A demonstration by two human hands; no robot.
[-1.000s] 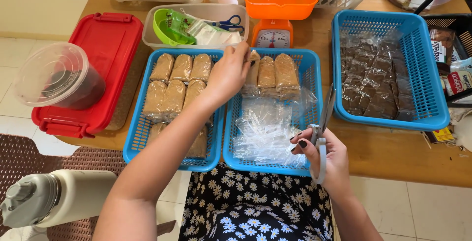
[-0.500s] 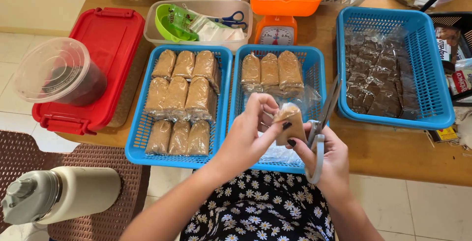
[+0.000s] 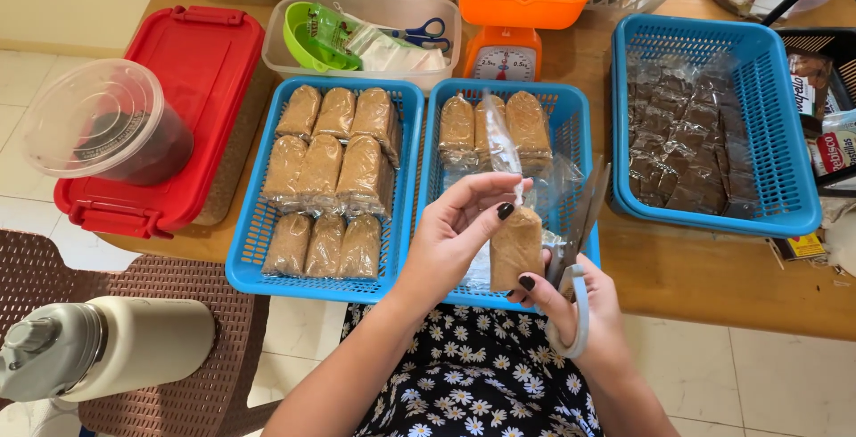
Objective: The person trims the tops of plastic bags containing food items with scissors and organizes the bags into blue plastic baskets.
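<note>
Baskets are filling the wooden table [image 3: 678, 267]: a blue basket [image 3: 245, 263] at centre left is holding rows of tan filled packets, a second blue basket [image 3: 580, 125] at centre is holding three more, and a third blue basket [image 3: 789, 134] at upper right is holding dark wrapped pieces. A red lidded box [image 3: 209, 62] is sitting at upper left. Low in the centre of the frame, the left hand [image 3: 455, 241] is pinching a tan packet [image 3: 515, 245] with fingers clamped on it, its long axis running upright and its clear plastic tail [image 3: 499, 147] rising toward the top. The right hand [image 3: 584, 317] is gripping scissors [image 3: 580, 223] just right of the packet, blades pointing up and slightly parted, while its thumb is touching the packet's base.
</note>
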